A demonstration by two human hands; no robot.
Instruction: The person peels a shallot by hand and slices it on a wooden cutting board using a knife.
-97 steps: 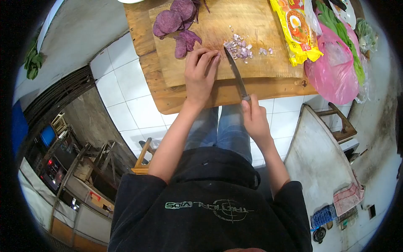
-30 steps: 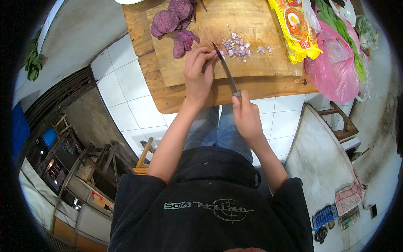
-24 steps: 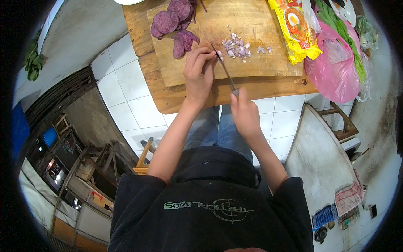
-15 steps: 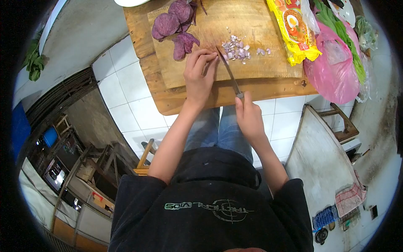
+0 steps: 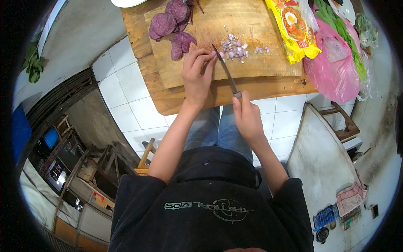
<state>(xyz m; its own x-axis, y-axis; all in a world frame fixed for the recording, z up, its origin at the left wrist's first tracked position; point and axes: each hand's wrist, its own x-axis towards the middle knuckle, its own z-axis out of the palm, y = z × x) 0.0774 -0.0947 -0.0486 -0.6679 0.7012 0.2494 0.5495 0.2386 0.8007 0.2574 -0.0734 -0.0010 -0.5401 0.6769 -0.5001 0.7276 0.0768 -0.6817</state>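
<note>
My left hand [image 5: 197, 80] is closed in a pinch on the wooden cutting board [image 5: 268, 63], its fingertips around a small piece of shallot [image 5: 213, 52]. My right hand [image 5: 249, 119] is wrapped round the handle of a kitchen knife [image 5: 227, 72]. The blade points away from me, slanting up to the left, with its tip right by my left fingertips. Just right of the blade lies a loose heap of chopped shallot [image 5: 235, 47], and a few bits sit farther right. How much shallot is under my left fingers is hidden.
Purple slices [image 5: 163, 26] lie at the board's upper left. A yellow noodle packet [image 5: 294, 31] is at its right, beside a pink plastic bag [image 5: 331, 63] and green leafy vegetables [image 5: 342, 35]. A white plate's edge [image 5: 128, 2] shows at the top. The wooden table [image 5: 168, 103] has its near edge before me.
The knife tip has shifted slightly left and away from me, close to my left fingertips. My left hand keeps its pinch. The chopped heap looks the same.
</note>
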